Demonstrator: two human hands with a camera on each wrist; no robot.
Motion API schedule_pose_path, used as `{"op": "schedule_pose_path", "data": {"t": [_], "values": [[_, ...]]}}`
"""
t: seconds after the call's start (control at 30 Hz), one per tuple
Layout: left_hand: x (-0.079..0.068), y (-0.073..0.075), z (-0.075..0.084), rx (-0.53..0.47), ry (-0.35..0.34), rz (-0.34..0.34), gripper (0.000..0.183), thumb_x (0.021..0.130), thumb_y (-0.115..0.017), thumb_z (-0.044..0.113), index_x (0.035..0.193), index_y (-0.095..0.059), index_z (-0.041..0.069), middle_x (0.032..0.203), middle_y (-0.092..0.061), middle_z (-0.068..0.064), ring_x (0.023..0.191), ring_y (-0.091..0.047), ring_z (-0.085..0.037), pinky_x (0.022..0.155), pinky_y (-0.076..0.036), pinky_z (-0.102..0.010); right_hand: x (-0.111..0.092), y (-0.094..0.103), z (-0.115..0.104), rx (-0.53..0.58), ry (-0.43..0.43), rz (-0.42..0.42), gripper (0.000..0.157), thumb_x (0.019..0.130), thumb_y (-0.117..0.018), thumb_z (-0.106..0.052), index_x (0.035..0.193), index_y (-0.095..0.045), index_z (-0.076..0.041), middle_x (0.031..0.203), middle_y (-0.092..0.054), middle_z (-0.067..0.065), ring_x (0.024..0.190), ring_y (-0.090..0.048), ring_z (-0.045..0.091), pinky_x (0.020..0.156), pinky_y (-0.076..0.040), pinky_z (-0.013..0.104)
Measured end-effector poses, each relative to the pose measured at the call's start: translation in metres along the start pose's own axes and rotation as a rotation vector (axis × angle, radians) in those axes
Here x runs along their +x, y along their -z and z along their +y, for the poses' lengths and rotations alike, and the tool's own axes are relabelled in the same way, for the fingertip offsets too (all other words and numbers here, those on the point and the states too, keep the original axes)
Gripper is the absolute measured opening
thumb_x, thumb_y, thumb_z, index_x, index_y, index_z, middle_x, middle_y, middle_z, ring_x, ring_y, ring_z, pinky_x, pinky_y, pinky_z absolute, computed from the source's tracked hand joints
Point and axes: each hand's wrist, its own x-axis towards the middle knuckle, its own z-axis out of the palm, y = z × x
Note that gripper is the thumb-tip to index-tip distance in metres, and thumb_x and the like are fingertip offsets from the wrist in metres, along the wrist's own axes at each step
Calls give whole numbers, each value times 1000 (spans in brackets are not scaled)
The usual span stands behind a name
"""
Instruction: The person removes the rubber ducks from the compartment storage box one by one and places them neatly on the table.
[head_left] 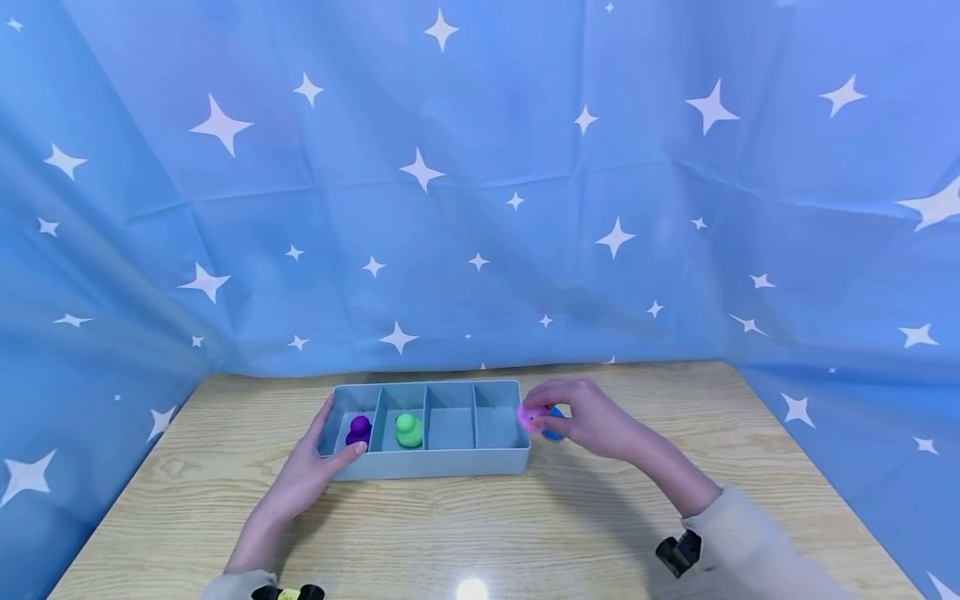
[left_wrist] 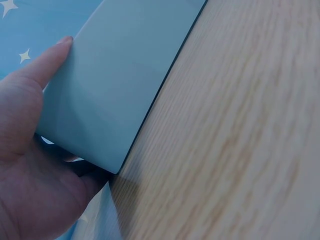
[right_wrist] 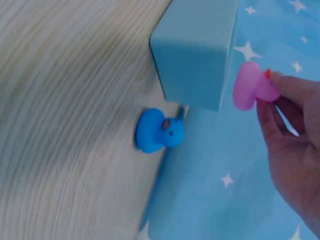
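A grey-blue divided box (head_left: 431, 465) with a row of compartments stands on the table. My left hand (head_left: 303, 475) grips its left end, thumb over the front rim and fingers along the side; the left wrist view shows the same hand (left_wrist: 37, 140) against the box wall (left_wrist: 120, 75). A purple duck (head_left: 359, 429) sits in the leftmost compartment, a green duck (head_left: 408, 431) in the one beside it. Above the box's right end, my right hand (head_left: 588, 419) pinches a pink rubber duck (right_wrist: 250, 87) between thumb and fingers. The two compartments on the right hold nothing.
A blue rubber duck (right_wrist: 152, 131) stands on the table just right of the box, partly hidden behind my right hand in the head view. The wooden table (head_left: 420, 525) ends at a blue star-patterned cloth (head_left: 480, 225) behind and at both sides.
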Motion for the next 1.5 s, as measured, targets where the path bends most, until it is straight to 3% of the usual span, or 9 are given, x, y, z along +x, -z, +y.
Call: {"op": "schedule_pose_path", "data": {"t": [0.37, 1.0, 1.33, 1.5], "values": [[1, 1, 0, 0, -1, -2, 103, 97, -69, 46, 167, 3, 23, 170, -4, -23, 152, -5, -51, 116, -13, -71, -12, 12, 10, -22, -20, 21, 21, 90, -77, 1, 109, -79, -7, 110, -75, 1, 102, -70, 19, 86, -59, 43], [1, 0, -1, 3, 6, -4, 102, 97, -69, 46, 167, 2, 23, 169, -4, -23, 152, -5, -51, 116, -13, -72, -29, 22, 31, -82, -110, 6, 24, 89, -75, 5, 112, -78, -4, 115, -74, 8, 108, -69, 31, 90, -58, 48], [0, 0, -1, -2, 19, -4, 102, 97, -70, 45, 167, 2, 24, 169, -4, -23, 152, -4, -51, 116, -12, -72, -37, 23, 48, -109, -150, 18, 24, 87, -76, 7, 109, -78, -3, 111, -74, 8, 98, -71, 25, 85, -59, 41], [1, 0, -1, -9, 17, -7, 103, 97, -70, 45, 167, 3, 24, 169, -4, -24, 152, -4, -51, 116, -12, -73, -40, 24, 54, -112, -141, 31, 23, 86, -75, 8, 107, -78, -1, 109, -75, 9, 98, -71, 28, 84, -60, 44]]}}
